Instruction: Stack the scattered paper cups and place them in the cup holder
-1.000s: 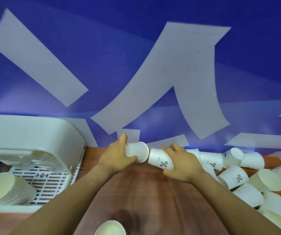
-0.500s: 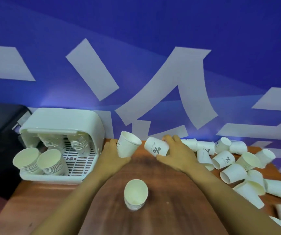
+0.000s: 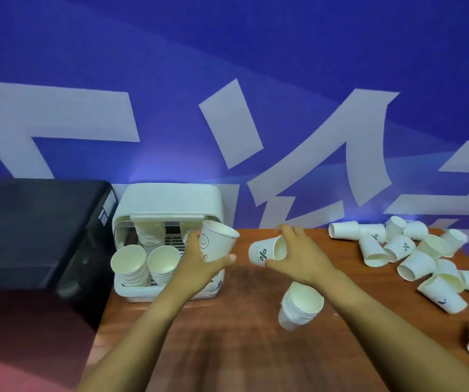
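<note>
Above table (image 3: 227, 349), cup (image 3: 216, 244) in left hand (image 3: 199, 264), another (image 3: 267, 251) in right (image 3: 298, 258)

The left hand (image 3: 199, 258) grips an upright smiley-face cup (image 3: 216, 240) just in front of the white cup holder (image 3: 171, 199); the right hand (image 3: 298, 256) holds a percent-marked cup (image 3: 264, 250) on its side; a cup stack (image 3: 301, 305) stands on the wooden counter (image 3: 241, 349); scattered cups (image 3: 414, 256) lie at the right.

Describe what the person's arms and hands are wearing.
Nothing shows on them. Both forearms are bare up to the bottom edge of the picture, with no sleeves in view. The left hand and right hand have no gloves, and no watch, bracelet or ring is visible.
</note>
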A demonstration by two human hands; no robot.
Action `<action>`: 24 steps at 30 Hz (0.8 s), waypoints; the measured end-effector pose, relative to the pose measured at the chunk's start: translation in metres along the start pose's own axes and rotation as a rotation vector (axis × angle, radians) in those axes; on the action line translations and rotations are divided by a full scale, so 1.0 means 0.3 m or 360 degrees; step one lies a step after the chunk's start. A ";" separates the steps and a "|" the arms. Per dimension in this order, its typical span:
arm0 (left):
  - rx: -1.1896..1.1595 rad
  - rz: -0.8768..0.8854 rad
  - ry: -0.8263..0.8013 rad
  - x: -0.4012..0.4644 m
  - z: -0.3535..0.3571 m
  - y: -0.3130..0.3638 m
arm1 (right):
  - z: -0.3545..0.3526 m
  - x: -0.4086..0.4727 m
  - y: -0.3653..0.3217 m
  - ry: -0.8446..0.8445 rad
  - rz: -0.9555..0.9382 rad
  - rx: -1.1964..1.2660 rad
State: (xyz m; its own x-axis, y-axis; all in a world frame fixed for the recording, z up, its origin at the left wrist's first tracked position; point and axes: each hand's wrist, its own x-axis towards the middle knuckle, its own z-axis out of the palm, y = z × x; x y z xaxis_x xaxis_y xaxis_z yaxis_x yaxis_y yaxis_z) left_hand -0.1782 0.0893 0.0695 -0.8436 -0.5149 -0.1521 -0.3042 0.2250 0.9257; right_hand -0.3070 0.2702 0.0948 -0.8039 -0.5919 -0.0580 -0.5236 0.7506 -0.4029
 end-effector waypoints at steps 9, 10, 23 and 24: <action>0.0300 -0.0046 0.0179 -0.039 -0.262 -0.121 | 0.127 -0.032 -0.234 0.0022 0.0030 0.0065; 0.0300 -0.0078 0.0178 -0.044 -0.294 -0.125 | 0.135 -0.027 -0.257 0.0010 0.0022 0.0061; 0.0325 0.0096 0.0242 0.003 -0.549 -0.176 | 0.220 0.088 -0.499 -0.0025 -0.0170 0.0220; 0.0349 0.0079 0.0248 0.012 -0.558 -0.183 | 0.231 0.095 -0.514 -0.0017 -0.0185 0.0214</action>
State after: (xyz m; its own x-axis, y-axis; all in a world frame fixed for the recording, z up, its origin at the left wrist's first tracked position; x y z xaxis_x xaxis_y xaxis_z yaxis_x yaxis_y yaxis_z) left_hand -0.0904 -0.0633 0.0762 -0.7869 -0.6160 -0.0377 -0.3672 0.4182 0.8308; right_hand -0.2298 0.1172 0.0921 -0.7367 -0.6761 -0.0132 -0.5700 0.6314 -0.5258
